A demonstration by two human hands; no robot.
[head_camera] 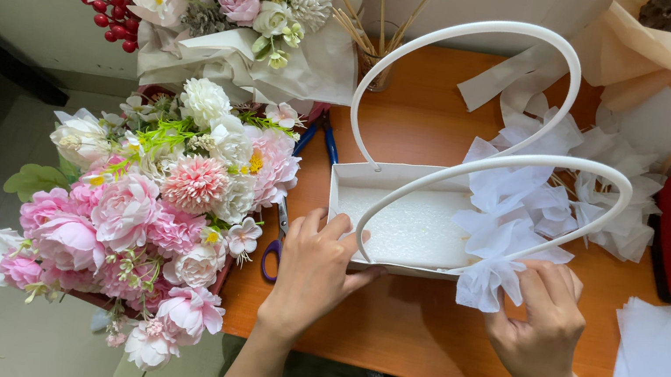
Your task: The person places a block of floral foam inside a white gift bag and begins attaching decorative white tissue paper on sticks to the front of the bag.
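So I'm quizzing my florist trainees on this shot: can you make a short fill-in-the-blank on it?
1. The left hand steadies the white basket by its near ____.
2. The right hand pinches a white tissue ____ tied to the basket's handle.
3. The table is ____ in colour.
4. The scissors beside the left hand have ____ handles.

Missing words: rim; bow; orange; purple

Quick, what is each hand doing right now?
Left hand: fingers closed on the near wall of the white handled basket.
Right hand: fingertips pinching the white tissue bow at the basket's front edge.
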